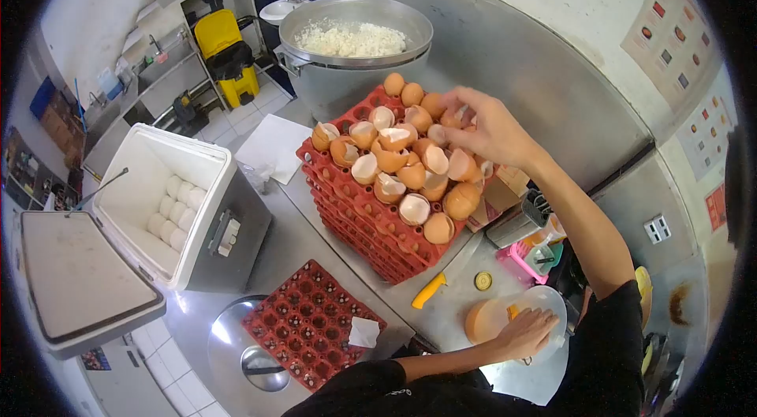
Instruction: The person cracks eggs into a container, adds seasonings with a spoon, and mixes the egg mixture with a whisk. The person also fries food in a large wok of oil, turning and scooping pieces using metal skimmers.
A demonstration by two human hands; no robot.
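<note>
My right hand (490, 127) reaches over the top of the stacked red egg trays (363, 224), its fingers closed around a brown egg (452, 119) near the back. Broken eggshells (390, 158) cover much of the top tray, and a few whole-looking eggs (412, 93) sit along its far edge. Lower down, my left hand (527, 335) is over a translucent plastic container (554, 306) with orange-yellow liquid (482, 322) inside. Its fingers are bent together around something mostly hidden; a bit of yellow shows beside them.
A yellow-handled knife (430, 291) and a small round lid (482, 281) lie near the trays. In front is a separate red egg tray (303, 314) with a white scrap. At left, an open cooler (244, 220) holds white balls; a large pot (355, 82) of rice stands behind.
</note>
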